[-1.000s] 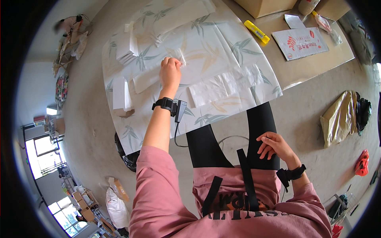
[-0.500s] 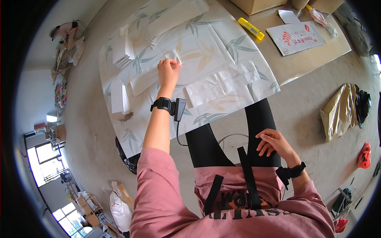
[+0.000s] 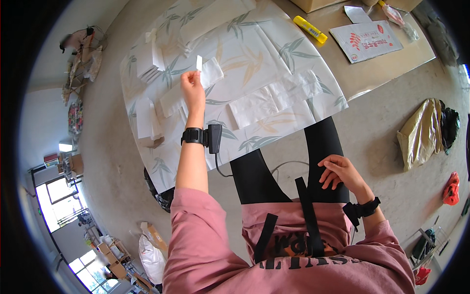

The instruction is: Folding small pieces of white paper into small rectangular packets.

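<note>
My left hand (image 3: 192, 89) pinches a small white slip (image 3: 199, 63) over the leaf-patterned tablecloth (image 3: 254, 54). Just beyond and below it lies a row of flat, thin white plastic bags (image 3: 213, 72), partly hidden by the hand. More such bags (image 3: 271, 103) overlap in a strip toward the table's near right side. Left of the hand stand a white stack of folded card or paper (image 3: 154, 61) and a second white stack (image 3: 145, 120). My right hand (image 3: 339, 171) hangs by my thigh, holding nothing, its fingers loosely bent and apart.
A brown table (image 3: 391, 73) adjoins on the right. A yellow tube (image 3: 310, 29) lies along the join, near a flattened printed bag (image 3: 364, 41) and a cardboard box (image 3: 313, 4). Gold and black sacks (image 3: 418, 134) lie on the floor at right.
My left hand has moved left and slightly nearer, lifting the white slip, which now stands upright in its fingertips. The bag beneath shows more fully. My right hand has barely moved.
</note>
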### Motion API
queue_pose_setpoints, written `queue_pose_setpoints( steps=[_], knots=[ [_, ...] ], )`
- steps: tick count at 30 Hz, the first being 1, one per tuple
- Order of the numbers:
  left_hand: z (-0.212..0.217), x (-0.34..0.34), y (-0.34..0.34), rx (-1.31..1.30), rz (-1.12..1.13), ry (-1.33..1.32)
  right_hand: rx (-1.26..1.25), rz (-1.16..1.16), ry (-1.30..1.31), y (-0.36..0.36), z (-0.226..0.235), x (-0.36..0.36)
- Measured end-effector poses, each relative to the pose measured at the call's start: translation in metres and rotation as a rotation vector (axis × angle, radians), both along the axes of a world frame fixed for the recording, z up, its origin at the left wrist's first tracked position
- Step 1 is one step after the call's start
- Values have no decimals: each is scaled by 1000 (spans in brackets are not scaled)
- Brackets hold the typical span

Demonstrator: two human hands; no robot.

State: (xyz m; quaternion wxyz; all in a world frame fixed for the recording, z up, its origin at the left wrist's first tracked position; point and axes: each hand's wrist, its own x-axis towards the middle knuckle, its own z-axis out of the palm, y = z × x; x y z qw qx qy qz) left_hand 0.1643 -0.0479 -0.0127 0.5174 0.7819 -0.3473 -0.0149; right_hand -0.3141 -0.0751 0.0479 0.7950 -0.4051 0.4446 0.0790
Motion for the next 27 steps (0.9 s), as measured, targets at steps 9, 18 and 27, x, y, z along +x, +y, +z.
queue_pose_setpoints(
  steps=[9,18,27],
  knots=[
    [97,-67,107,-282,269,91,-127,34,-18,17,4,7],
    [97,-207,161,-117,101,232,-388,70,-462,54,60,112],
    [86,-261,151,-13,-67,332,-633,-183,-335,87,29,128]
  ],
)
